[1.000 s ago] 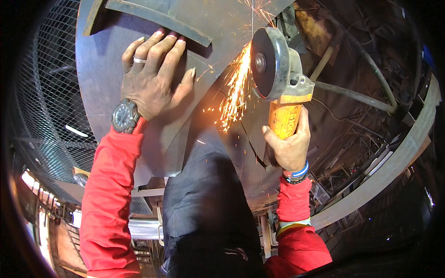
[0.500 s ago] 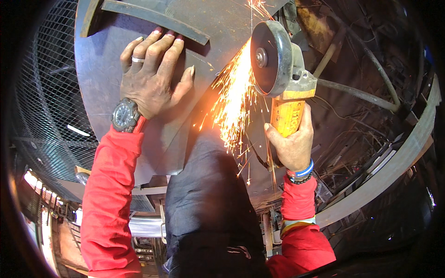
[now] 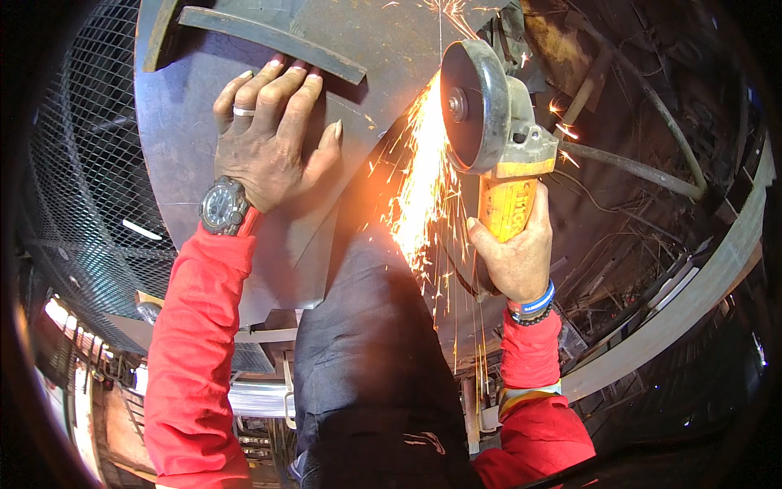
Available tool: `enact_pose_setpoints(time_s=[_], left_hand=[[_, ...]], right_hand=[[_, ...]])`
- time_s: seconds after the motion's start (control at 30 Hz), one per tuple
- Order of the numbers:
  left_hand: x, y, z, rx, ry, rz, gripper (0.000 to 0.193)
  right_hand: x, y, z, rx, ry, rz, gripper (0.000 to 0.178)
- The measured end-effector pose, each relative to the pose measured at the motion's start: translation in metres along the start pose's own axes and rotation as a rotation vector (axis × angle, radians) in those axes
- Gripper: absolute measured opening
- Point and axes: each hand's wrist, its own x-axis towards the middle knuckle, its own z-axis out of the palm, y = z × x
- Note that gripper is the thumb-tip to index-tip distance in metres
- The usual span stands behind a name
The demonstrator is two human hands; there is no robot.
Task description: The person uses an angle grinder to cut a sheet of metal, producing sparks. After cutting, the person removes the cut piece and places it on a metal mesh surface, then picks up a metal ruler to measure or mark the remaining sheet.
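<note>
Grips grinder (image 3: 493, 118) at 1 o'clock, clasping yellow body (image 3: 505, 205) with right hand (image 3: 519, 257) at 3 | spreads left hand (image 3: 271, 151) unclenched on sheet (image 3: 179, 163) at 10, near bar (image 3: 277, 37) | throws sparks (image 3: 425, 187) thicker than one second ago, plus new strays (image 3: 564, 130) at 2

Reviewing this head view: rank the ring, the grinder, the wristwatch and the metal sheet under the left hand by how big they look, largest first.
1. Metal sheet
2. Grinder
3. Wristwatch
4. Ring
</note>
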Motion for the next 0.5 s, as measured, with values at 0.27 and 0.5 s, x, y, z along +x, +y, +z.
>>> enact_pose_setpoints(time_s=[0.27,0.5], left_hand=[[0.003,0.0041,-0.0026,-0.02,0.008,0.005,0.054],[0.0001,0.0024,-0.0008,-0.014,0.009,-0.007,0.054]], right_hand=[[0.0025,-0.0079,-0.0021,-0.033,0.003,-0.041,0.052],[0.0054,-0.0063,0.0005,0.006,0.002,-0.041,0.052]])
